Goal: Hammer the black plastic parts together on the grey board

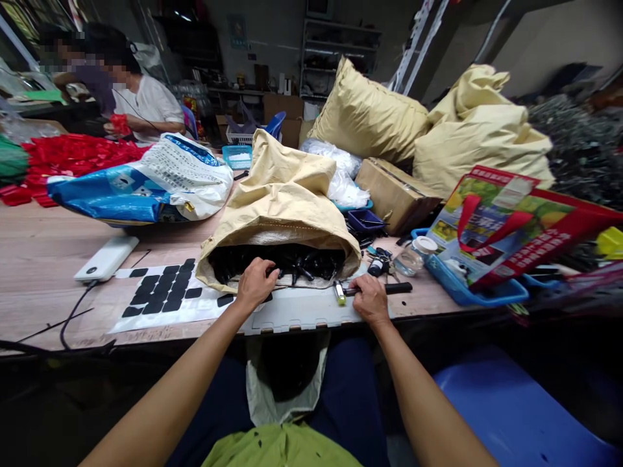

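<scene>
Resting our left hand [256, 285] at the mouth of the cloth sack [287, 188], fingers' hold unclear, we could spill its black pieces [304, 264] off the tabletop [43, 259] by tugging; our right hand [370, 298] grips the hammer [399, 288].

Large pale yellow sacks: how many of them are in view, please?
3: one open sack in the middle, with black parts inside; one plump sack behind it to the right; one slumped sack farther right. Others may be hidden behind these.
</scene>
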A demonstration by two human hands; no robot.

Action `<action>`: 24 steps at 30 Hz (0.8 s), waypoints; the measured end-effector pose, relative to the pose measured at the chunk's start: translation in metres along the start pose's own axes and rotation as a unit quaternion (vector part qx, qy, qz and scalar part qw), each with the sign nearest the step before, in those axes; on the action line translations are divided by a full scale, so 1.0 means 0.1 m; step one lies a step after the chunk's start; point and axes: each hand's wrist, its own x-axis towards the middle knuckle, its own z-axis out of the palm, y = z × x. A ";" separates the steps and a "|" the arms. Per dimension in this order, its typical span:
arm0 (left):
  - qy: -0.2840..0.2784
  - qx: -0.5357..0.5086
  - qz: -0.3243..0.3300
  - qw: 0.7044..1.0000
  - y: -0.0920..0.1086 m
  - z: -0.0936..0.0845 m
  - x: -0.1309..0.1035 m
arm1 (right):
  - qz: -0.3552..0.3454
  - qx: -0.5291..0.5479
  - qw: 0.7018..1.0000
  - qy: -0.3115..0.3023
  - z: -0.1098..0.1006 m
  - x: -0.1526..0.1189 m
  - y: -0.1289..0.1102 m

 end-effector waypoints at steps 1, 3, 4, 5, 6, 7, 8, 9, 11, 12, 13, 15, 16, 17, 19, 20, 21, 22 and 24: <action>-0.017 0.033 -0.011 0.999 0.02 0.01 0.06 | 0.000 0.000 1.000 0.000 0.00 0.00 0.00; -0.044 0.097 -0.031 0.994 0.09 0.05 0.13 | 0.000 0.001 1.000 -0.001 0.00 0.00 0.00; -0.051 0.121 -0.038 0.991 0.13 0.07 0.14 | 0.000 0.002 1.000 -0.001 0.00 0.00 0.00; -0.055 0.139 -0.044 0.988 0.17 0.08 0.14 | 0.000 0.003 1.000 -0.001 0.00 0.00 0.00; -0.057 0.148 -0.048 0.986 0.20 0.09 0.13 | 0.000 0.003 1.000 -0.001 0.00 0.01 0.00; -0.059 0.151 -0.052 0.985 0.21 0.09 0.11 | 0.000 0.003 1.000 -0.001 0.00 0.01 0.00; -0.061 0.147 -0.056 0.986 0.21 0.08 0.09 | 0.000 0.003 1.000 -0.001 -0.01 0.01 0.00; -0.065 0.139 -0.059 0.986 0.20 0.07 0.06 | -0.001 0.003 1.000 -0.001 -0.01 0.01 0.00; -0.072 0.113 -0.065 0.989 0.15 0.04 -0.04 | 0.000 0.002 1.000 -0.002 -0.01 0.01 -0.01; -0.076 0.095 -0.067 0.990 0.13 0.03 -0.10 | 0.000 0.001 1.000 -0.003 -0.01 0.00 -0.01; -0.081 0.075 -0.067 0.992 0.10 0.02 -0.17 | 0.001 0.000 1.000 -0.004 -0.01 0.00 -0.01; -0.101 0.028 -0.051 0.993 0.06 0.01 -0.32 | 0.004 -0.002 1.000 -0.006 -0.01 0.00 -0.01; -0.115 0.006 -0.037 0.993 0.04 0.01 -0.38 | 0.005 -0.003 1.000 -0.007 -0.01 0.00 -0.01; -0.129 -0.011 -0.021 0.991 0.03 0.01 -0.44 | 0.006 -0.004 1.000 -0.008 -0.01 0.00 -0.02; -0.144 -0.024 0.014 0.989 0.00 0.00 -0.50 | 0.007 -0.004 1.000 -0.009 -0.02 0.00 -0.02; -0.143 -0.018 0.035 0.989 -0.02 -0.01 -0.51 | 0.007 -0.004 1.000 -0.009 -0.02 0.00 -0.02; -0.139 -0.003 0.060 0.988 -0.04 -0.03 -0.50 | 0.007 -0.003 1.000 -0.008 -0.02 0.00 -0.03; -0.135 0.017 0.087 0.987 -0.06 -0.04 -0.49 | 0.007 -0.002 1.000 -0.008 -0.02 0.00 -0.03; -0.130 0.058 0.138 0.980 -0.09 -0.08 -0.44 | 0.007 0.000 1.000 -0.006 -0.03 0.00 -0.04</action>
